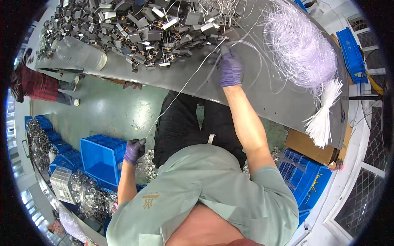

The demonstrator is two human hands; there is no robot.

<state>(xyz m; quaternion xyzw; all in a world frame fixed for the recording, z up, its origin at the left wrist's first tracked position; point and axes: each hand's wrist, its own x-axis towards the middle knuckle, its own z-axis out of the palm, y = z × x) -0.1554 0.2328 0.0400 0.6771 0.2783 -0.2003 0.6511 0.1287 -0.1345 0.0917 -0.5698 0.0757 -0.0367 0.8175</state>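
Observation:
A thin white cord [180, 91] runs from my left hand [134, 151] up over the table edge to my right hand [230, 67]. Both hands wear purple gloves. My left hand is low, off the table, its fingers closed on the cord's lower end. Above the grey table, my right hand has its fingertips closed at the cord's upper end, beside a heap of small dark grey box-shaped parts [141, 37] with metal pieces. Loose clear strands [256, 51] curve around the right hand. What else its fingers may hold is hidden.
On the table's right lie a tangled clear-lilac strand bundle [301, 47] and a white tie bundle [324, 115]. A clear plastic jar [80, 53] lies at the left. Blue crates [102, 158] stand below left, a cardboard box [310, 145] below right. Another person [41, 86] is at far left.

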